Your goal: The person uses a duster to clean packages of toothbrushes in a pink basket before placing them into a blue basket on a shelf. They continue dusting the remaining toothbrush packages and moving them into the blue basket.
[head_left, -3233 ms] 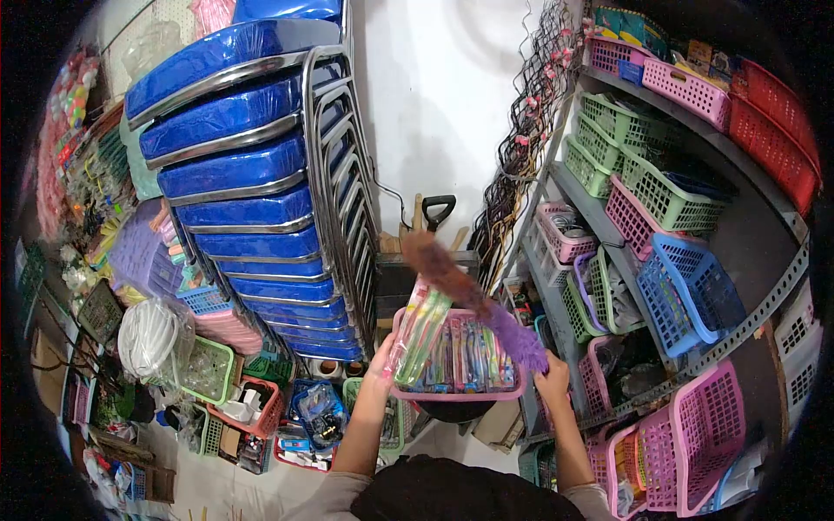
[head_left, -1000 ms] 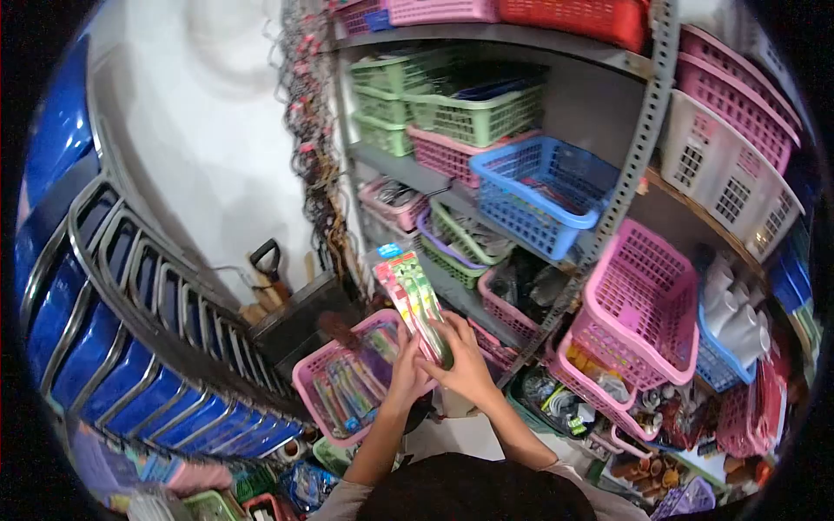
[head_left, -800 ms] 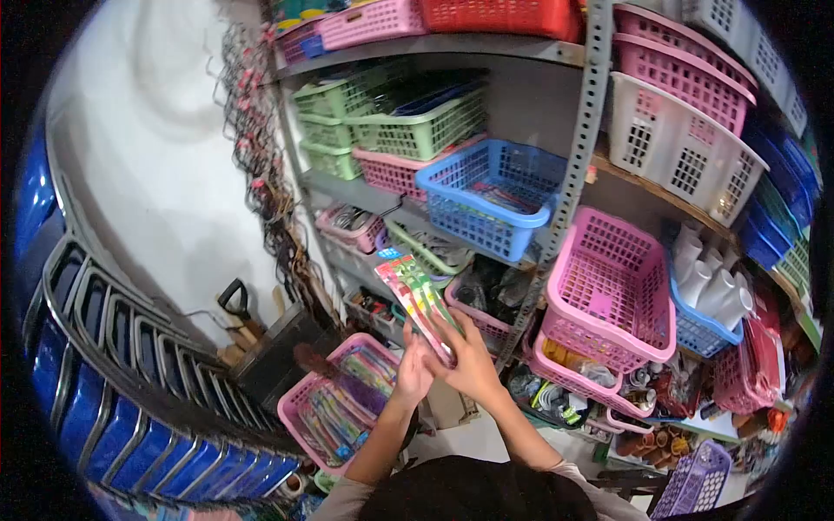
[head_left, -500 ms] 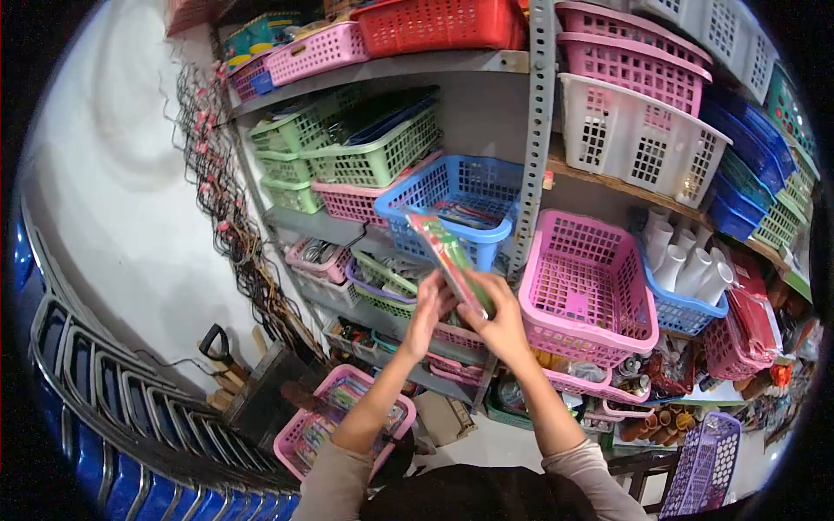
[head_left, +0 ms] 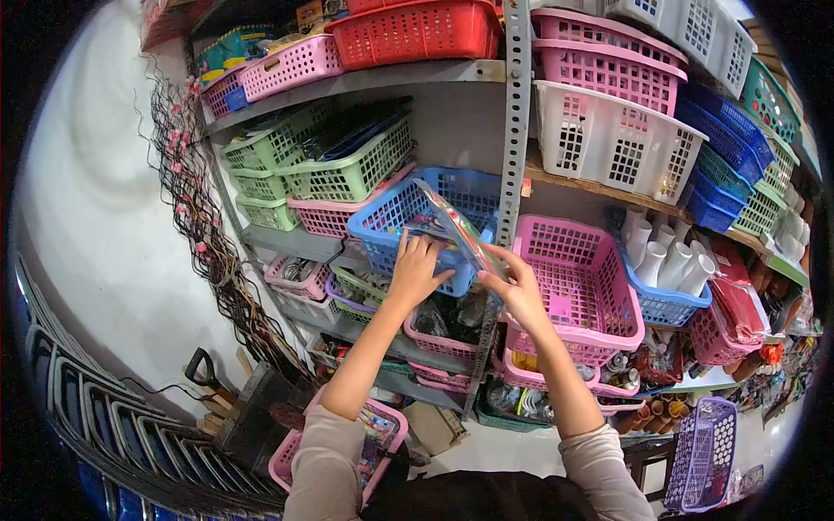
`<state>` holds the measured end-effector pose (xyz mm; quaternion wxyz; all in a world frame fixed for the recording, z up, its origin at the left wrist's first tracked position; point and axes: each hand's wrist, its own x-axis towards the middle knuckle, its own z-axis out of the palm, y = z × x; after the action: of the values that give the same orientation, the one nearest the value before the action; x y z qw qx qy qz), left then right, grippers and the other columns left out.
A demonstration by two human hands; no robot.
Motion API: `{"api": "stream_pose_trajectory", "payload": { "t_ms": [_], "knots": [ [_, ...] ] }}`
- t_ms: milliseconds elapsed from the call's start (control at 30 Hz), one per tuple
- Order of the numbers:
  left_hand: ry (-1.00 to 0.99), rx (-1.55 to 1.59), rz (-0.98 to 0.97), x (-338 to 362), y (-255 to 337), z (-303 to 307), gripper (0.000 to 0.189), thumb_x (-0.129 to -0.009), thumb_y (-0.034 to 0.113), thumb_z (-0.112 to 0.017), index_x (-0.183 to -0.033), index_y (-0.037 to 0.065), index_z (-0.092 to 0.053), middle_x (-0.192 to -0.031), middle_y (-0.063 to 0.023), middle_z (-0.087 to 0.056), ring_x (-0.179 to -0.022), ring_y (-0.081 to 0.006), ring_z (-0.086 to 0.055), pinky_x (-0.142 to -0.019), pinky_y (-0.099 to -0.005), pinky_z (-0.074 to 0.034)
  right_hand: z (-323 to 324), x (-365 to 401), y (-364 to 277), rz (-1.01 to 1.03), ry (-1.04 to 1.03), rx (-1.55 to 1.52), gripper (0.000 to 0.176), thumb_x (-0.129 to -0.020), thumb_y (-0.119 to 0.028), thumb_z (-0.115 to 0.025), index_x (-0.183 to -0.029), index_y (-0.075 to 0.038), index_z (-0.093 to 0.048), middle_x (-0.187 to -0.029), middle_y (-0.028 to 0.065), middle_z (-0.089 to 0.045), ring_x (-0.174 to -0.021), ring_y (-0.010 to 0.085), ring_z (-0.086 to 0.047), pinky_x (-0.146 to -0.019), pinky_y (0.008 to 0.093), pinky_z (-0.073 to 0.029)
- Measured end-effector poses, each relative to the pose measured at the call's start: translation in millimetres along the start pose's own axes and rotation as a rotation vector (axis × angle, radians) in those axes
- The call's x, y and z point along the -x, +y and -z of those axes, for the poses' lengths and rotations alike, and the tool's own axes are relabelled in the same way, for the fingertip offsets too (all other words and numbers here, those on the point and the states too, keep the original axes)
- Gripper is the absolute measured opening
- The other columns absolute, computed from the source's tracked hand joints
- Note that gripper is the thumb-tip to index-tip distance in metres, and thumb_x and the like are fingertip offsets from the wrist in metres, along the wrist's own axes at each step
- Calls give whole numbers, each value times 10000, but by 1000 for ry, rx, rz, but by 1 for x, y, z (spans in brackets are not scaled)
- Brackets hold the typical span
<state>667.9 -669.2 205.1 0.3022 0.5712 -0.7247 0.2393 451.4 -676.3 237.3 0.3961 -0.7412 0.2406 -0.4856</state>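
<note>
My right hand grips the lower end of a flat clear-wrapped packet with red and green in it, held at a slant in front of the blue basket. My left hand is at the near rim of the blue basket on the middle shelf, its fingers spread and the fingertips over the edge. Inside that basket some packaged items are partly visible. To the right of my right hand is a large pink basket, with a pink patch on its bottom.
Green baskets stand left of the blue one. A perforated metal post divides the shelves. White cylinders fill another blue basket at right. A pink basket with packets is low at left, near stacked blue chairs.
My left hand has left the packet and moved to the blue basket's rim. The packet now stays in my right hand alone. The view has shifted slightly to the right.
</note>
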Motion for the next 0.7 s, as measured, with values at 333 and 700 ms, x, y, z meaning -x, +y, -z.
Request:
{"api": "stream_pose_trajectory", "payload": {
  "t_ms": [333, 700],
  "knots": [
    [21, 21, -76, 78, 13, 56, 475, -672, 344, -722, -958, 26, -517, -968, -107, -464, -984, -293, -429, -918, -443, -259, -2, -26, -17, -26, -216, -26, 417, -748, -164, -679, -1145, -70, -593, -1053, 146, -575, -997, 232, -547, -877, 314, -401],
    [36, 64, -21, 169, 35, 102, 364, -596, 180, -725, -899, 89, -545, -920, -45, -522, -914, -231, -474, -877, -413, -266, -54, -89, 13, 171, -502, 516, 427, -690, -278, -668, -1093, -142, -632, -1047, 213, -576, -1011, 347, -547, -895, 393, -426]
  ]
}}
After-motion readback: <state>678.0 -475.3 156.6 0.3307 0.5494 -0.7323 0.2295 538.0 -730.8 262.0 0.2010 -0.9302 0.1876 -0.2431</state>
